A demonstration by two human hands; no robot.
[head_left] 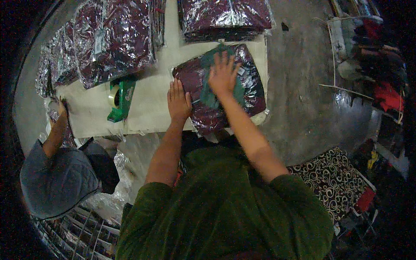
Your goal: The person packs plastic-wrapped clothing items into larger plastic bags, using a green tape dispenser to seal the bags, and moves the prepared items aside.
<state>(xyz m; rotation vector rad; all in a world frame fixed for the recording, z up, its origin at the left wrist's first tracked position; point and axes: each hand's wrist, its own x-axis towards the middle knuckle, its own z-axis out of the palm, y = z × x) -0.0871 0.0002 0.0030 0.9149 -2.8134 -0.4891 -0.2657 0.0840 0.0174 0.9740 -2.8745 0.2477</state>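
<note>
A maroon garment in a shiny clear bag (253,102) lies askew on the pale table top (151,112) in front of me. My left hand (179,100) is open and flat at the left side of this package, fingers stretched out. My right hand (222,76) lies spread out on a green cloth (210,97) at the middle of the package; I cannot tell whether the cloth is inside or on the bag. To the left stands a green tape dispenser (124,102) with a roll of tape.
Bagged maroon garments (112,39) are piled at the back left, another stack (225,17) at the back centre. At left, a co-worker in grey (60,177) touches the table's end. A patterned cushioned surface (325,177) is at lower right; dark clutter (368,56) at far right.
</note>
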